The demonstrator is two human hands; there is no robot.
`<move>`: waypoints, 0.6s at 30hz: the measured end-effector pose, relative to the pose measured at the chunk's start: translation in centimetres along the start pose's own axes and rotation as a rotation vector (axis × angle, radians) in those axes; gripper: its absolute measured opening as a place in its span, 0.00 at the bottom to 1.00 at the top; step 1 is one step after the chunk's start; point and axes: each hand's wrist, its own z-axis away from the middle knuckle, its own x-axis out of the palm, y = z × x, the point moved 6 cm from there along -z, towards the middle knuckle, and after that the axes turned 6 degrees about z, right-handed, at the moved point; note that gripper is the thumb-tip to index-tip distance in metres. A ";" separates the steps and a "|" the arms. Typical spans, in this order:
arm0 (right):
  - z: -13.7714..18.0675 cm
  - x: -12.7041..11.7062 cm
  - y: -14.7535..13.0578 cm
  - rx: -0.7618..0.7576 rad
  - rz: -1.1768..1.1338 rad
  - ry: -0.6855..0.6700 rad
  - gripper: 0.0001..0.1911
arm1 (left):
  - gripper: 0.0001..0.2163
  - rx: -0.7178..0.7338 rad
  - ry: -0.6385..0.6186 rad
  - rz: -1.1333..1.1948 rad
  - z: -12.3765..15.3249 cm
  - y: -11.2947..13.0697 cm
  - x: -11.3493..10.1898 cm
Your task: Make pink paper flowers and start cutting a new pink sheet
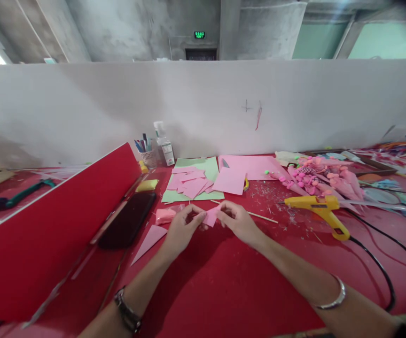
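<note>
Between my two hands is a small piece of pink paper (211, 217), held above the red table. My left hand (185, 226) pinches its left edge with thumb and fingers. On the other side, my right hand (236, 220) grips the right edge the same way. Just left of my left hand lies a clear packet with something salmon-pink (165, 216) inside. A pink paper triangle (150, 241) rests nearer to me. Beyond my hands, several cut pink paper pieces (192, 182) lie on a green sheet (169, 195). Thin wooden sticks (263, 217) lie close behind my hands.
To the right lies a yellow glue gun (321, 209) with a black cord. Behind it is a heap of pink paper cones (330, 176). On the left are a black phone (128, 220) and a slanted red board (65, 225). A bottle (165, 148) stands beside a pen cup (149, 158).
</note>
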 end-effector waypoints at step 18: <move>0.6 0.7 -0.2 -0.084 0.353 -0.026 0.23 | 0.12 0.133 -0.157 -0.365 1.1 0.2 2.5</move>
